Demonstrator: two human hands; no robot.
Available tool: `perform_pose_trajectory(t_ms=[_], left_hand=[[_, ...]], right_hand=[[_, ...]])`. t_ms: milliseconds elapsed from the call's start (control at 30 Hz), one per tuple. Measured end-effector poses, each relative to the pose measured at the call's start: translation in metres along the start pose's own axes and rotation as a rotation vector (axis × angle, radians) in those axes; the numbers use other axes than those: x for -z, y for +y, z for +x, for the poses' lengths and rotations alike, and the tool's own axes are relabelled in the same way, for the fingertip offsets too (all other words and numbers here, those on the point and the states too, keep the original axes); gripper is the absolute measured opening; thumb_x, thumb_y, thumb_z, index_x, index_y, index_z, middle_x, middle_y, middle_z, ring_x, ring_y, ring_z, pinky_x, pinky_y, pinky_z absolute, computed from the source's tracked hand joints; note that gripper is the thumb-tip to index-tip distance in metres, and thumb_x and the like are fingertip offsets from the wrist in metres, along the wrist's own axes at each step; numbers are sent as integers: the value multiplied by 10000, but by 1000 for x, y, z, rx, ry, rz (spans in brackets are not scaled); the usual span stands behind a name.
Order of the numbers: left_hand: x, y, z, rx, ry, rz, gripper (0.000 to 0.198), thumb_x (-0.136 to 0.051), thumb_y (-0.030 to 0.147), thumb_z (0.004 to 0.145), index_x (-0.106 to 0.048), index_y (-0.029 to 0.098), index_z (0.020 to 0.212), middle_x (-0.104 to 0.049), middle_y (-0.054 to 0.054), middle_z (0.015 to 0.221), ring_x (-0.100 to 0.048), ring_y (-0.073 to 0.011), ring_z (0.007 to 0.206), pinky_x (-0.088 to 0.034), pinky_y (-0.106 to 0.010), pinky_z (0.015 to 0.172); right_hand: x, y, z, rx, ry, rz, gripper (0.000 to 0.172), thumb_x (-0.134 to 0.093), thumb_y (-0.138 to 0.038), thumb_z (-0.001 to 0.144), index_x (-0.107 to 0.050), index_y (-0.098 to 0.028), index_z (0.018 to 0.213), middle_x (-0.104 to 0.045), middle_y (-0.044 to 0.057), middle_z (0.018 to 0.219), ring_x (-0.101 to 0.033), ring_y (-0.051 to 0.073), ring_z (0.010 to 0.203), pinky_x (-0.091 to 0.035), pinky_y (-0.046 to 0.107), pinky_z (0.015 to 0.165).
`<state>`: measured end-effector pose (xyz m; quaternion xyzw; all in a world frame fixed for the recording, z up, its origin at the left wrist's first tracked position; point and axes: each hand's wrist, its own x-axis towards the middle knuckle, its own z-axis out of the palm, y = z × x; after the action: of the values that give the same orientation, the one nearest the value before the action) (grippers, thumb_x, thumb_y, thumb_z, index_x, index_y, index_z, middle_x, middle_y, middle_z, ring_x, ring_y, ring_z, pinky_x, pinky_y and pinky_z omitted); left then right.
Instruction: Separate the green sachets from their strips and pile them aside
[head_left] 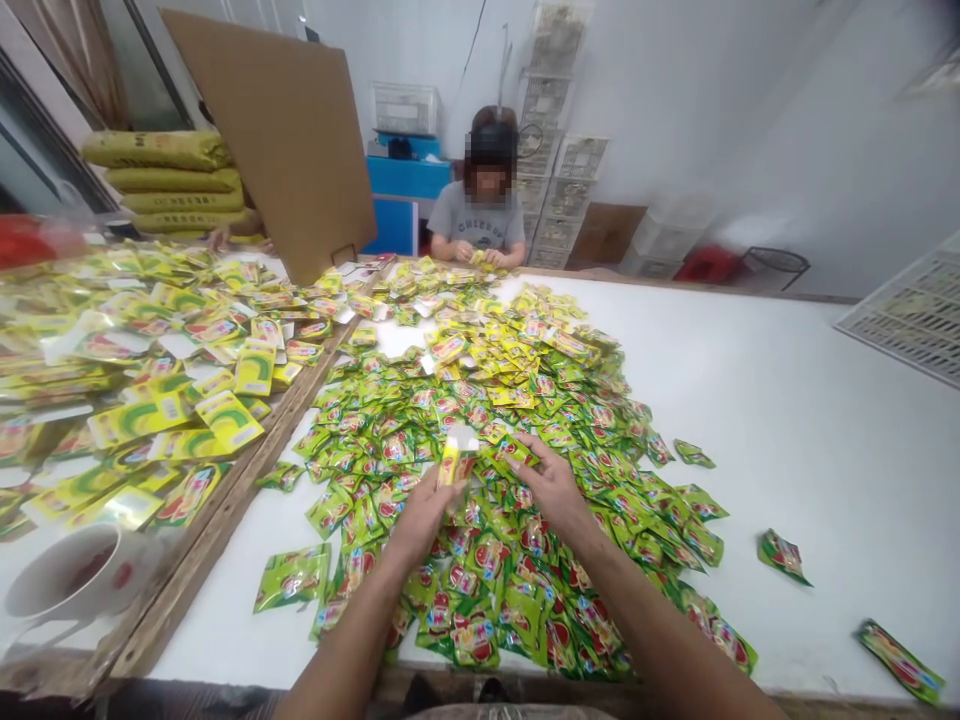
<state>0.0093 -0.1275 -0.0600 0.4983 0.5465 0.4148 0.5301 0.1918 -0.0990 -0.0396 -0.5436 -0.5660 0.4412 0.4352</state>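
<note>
My left hand point(426, 510) is closed around a small yellow box point(450, 465), held upright with its white top flaps spread. Just to its right, my right hand point(551, 480) pinches a green sachet point(517, 455) with its fingers. The sachet is close to the box's open end but apart from it. Both hands hover over a wide heap of green sachets point(480, 560) with red fruit pictures, which covers the middle of the white table. Farther back, yellow sachets point(502, 350) lie on the heap.
Yellow boxes point(240, 420) are piled left of a wooden strip point(247, 490). A white mug point(67, 580) stands near the front left. Across the table sits a person point(480, 225), hands on a small yellow item. A cardboard sheet point(285, 130) leans at the back; a white crate point(911, 310) is at right.
</note>
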Motion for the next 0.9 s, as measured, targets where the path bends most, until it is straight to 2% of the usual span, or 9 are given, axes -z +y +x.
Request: perform_pose_trajectory(t_ms=[67,167,233,333,533,600,733,833,900], left_hand=[[4,1,1,2,-89,-137,390,-521,412,795,-616,148,1066,-629,-84,1058,-561,-244,967,-420,-352,871],[7,3,0,-66,-153,-139,346,-600,403,765,-619,161,1011,-642,-59,1008,-568,-209,911,-427,-290,816],[9,4,-1,-74,-168,-152,332,-627,387,753,-617,168,1002,-639,-52,995,-569,-192,895,-429,-261,785],[12,2,-3,-9,-188,-282,338,-623,386,762,-601,175,1025,-644,-41,935,-580,-166,797,-442,-244,710],[14,-8,-4,56,-233,-358,278,-623,380,767,-612,156,932,-628,-9,775,-541,-111,628,-416,-209,609],[13,-8,-3,58,-225,-313,295,-626,389,763,-618,164,953,-632,-10,800,-543,-112,642,-412,-204,609],[11,-5,-3,20,-185,-178,341,-623,409,758,-636,157,987,-646,-38,886,-565,-149,751,-420,-210,647],[10,-6,-2,32,-159,-215,383,-644,390,744,-615,162,1050,-654,-47,931,-585,-169,820,-438,-227,701],[10,-7,-2,84,-155,-310,439,-681,357,716,-582,182,1105,-659,-44,959,-601,-169,837,-449,-240,732]], right_hand=[[6,-6,5,21,-76,-3,377,-626,-392,698,-564,-216,1026,-599,40,884,-549,197,796,-445,283,649],[8,-16,15,80,-111,23,352,-621,-384,702,-521,-220,996,-569,47,1017,-520,160,741,-414,261,615],[8,-21,23,123,-152,13,314,-612,-376,712,-524,-209,963,-566,40,982,-497,141,697,-397,255,606],[7,-26,34,160,-299,-91,236,-600,-356,732,-583,-195,905,-573,20,843,-493,146,694,-390,267,640],[10,-30,36,165,-564,-213,152,-626,-299,726,-639,-176,815,-586,11,782,-489,146,702,-366,255,640],[9,-28,37,141,-573,-317,140,-654,-267,708,-639,-177,815,-543,-17,691,-441,122,634,-333,236,595],[2,-23,41,133,-493,-537,131,-701,-177,660,-619,-182,763,-426,-58,574,-363,95,564,-269,215,547],[-7,-20,40,111,-434,-480,239,-714,-140,617,-589,-191,814,-382,-77,557,-353,91,545,-255,209,518],[-12,-19,39,86,-459,-353,273,-690,-117,606,-569,-191,839,-380,-82,564,-361,87,536,-270,204,503]])
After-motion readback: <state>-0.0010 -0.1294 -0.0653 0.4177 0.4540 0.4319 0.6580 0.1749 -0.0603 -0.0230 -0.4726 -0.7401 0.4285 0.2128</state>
